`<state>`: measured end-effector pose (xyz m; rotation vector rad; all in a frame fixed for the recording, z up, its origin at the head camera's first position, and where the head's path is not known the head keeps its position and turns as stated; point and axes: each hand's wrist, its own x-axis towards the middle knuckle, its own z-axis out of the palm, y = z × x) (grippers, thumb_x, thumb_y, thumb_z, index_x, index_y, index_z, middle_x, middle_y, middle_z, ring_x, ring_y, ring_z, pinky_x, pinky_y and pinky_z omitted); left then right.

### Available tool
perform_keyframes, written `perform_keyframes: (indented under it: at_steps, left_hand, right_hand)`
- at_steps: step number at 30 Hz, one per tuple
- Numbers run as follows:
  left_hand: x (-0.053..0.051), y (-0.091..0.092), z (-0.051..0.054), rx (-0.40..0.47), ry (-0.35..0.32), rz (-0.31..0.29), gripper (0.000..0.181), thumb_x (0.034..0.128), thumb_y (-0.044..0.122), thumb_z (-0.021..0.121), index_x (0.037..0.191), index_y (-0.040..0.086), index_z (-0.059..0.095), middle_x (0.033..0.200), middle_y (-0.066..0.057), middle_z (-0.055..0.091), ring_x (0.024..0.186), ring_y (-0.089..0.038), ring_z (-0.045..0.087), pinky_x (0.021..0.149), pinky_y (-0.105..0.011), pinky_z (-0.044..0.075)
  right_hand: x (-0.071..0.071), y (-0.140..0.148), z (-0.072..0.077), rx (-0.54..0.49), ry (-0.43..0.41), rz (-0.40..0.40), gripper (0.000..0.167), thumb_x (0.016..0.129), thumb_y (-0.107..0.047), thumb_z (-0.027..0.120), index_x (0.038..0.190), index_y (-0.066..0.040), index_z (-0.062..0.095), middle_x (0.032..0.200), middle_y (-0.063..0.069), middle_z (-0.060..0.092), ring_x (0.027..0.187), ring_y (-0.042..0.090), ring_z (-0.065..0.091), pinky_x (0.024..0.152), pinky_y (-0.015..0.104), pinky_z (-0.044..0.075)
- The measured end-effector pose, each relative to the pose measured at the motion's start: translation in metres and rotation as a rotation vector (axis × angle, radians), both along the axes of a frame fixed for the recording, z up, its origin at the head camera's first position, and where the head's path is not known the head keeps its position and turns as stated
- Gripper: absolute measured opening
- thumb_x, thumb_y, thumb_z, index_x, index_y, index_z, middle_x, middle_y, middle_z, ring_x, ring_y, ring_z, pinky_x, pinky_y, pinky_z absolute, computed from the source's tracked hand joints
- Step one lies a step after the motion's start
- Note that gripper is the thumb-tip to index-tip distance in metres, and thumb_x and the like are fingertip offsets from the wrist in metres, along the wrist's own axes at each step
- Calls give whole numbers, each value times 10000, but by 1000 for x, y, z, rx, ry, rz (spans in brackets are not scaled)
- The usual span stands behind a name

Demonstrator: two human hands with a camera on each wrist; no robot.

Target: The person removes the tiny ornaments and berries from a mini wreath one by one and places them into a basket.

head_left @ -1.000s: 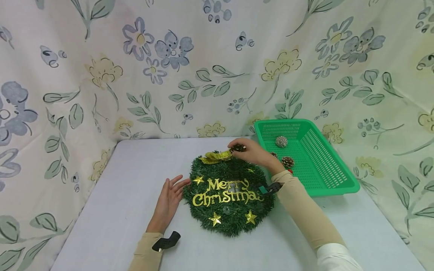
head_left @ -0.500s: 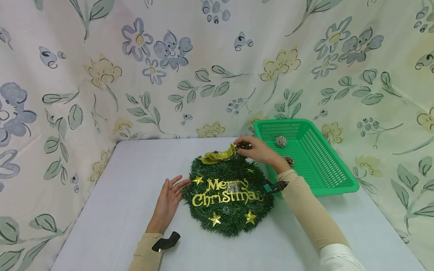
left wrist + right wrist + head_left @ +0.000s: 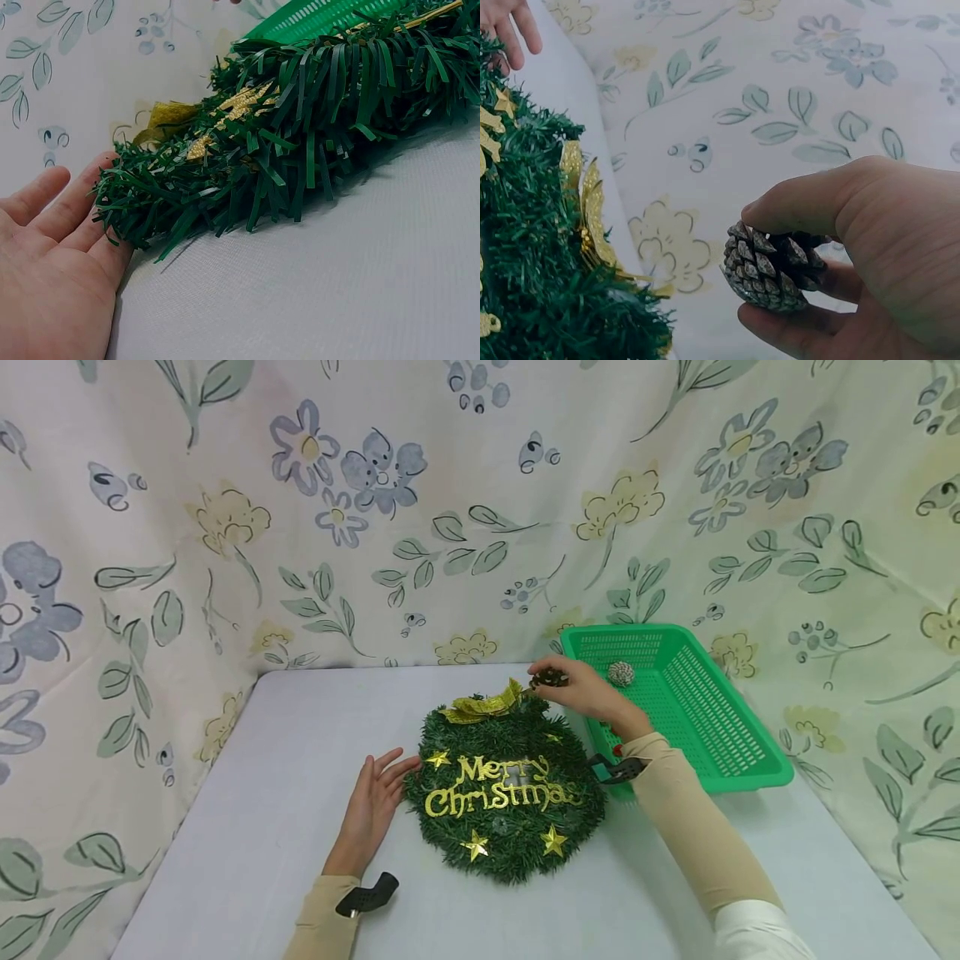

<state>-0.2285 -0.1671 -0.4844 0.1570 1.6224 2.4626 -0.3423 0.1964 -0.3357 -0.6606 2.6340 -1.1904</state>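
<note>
A dark brown pine cone (image 3: 769, 274) is pinched between the thumb and fingers of my right hand (image 3: 585, 687), held just off the upper right edge of the wreath. The green wreath (image 3: 510, 856) lies on the table with gold "Merry Christmas" lettering (image 3: 480, 800), gold stars (image 3: 554, 841) and a gold ribbon bow (image 3: 483, 706) at its top. At the wreath's left edge rests my left hand (image 3: 375, 802), palm turned toward it, fingers extended and touching the green tinsel (image 3: 157, 195).
A green plastic basket (image 3: 750, 760) stands at the back right, partly behind my right forearm. Inside it sit a whitish pine cone (image 3: 621, 674) and something red (image 3: 617, 750). A floral cloth (image 3: 465, 593) hangs behind the white table (image 3: 247, 827).
My right hand has drawn away from the bow to the right, the pine cone still in its grip. The bow's right end now stands up. My left hand stays put.
</note>
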Motion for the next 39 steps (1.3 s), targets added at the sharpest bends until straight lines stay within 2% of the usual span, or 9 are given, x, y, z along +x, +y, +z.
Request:
perform_keyframes:
  at_steps: [5, 14, 18, 24, 30, 39]
  left_hand:
    - [0, 0, 0, 1, 0, 0, 684, 1114, 497, 121, 1608, 26, 172, 1589, -281, 354, 1357, -83, 518, 1100, -160, 403]
    - [1, 1, 0, 4, -9, 11, 731, 1098, 549, 167, 1605, 23, 180, 1580, -276, 374, 1355, -87, 523, 1095, -176, 414]
    - [1, 1, 1, 1, -4, 6, 722, 1102, 538, 148, 1606, 21, 171, 1590, -296, 340, 1364, -88, 514, 1099, -171, 405]
    - [1, 1, 1, 1, -4, 2, 690, 1113, 501, 119, 1606, 21, 169, 1590, -299, 336, 1365, -88, 512, 1101, -169, 405]
    - [0, 1, -1, 7, -4, 4, 697, 1111, 507, 126, 1607, 19, 166, 1580, -277, 368, 1362, -86, 513, 1098, -161, 403]
    - [0, 0, -1, -1, 1, -9, 679, 1115, 484, 91, 1610, 24, 156, 1602, -302, 307, 1369, -63, 502, 1096, -140, 389]
  right_hand:
    - [-1, 7, 1, -4, 4, 5, 339, 1023, -191, 626, 1354, -125, 594, 1351, 145, 581, 1180, 303, 599, 966, 492, 529]
    - [-1, 16, 5, 12, -9, -38, 359, 1028, -198, 618, 1377, -123, 583, 1331, 133, 586, 1167, 295, 577, 950, 481, 512]
    - [-3, 20, 5, 33, 7, -62, 362, 1025, -211, 621, 1379, -140, 586, 1321, 124, 602, 1174, 295, 582, 932, 476, 515]
    - [-4, 27, 7, 41, 39, -53, 362, 1025, -234, 623, 1370, -130, 592, 1296, 132, 606, 1152, 286, 576, 906, 438, 511]
    - [-3, 33, 9, 58, 22, -78, 368, 1028, -231, 616, 1385, -149, 582, 1340, 127, 587, 1189, 298, 562, 907, 451, 511]
    - [-1, 42, 12, 59, 4, -104, 377, 1031, -277, 613, 1401, -208, 578, 1429, 105, 546, 1248, 307, 554, 957, 493, 510]
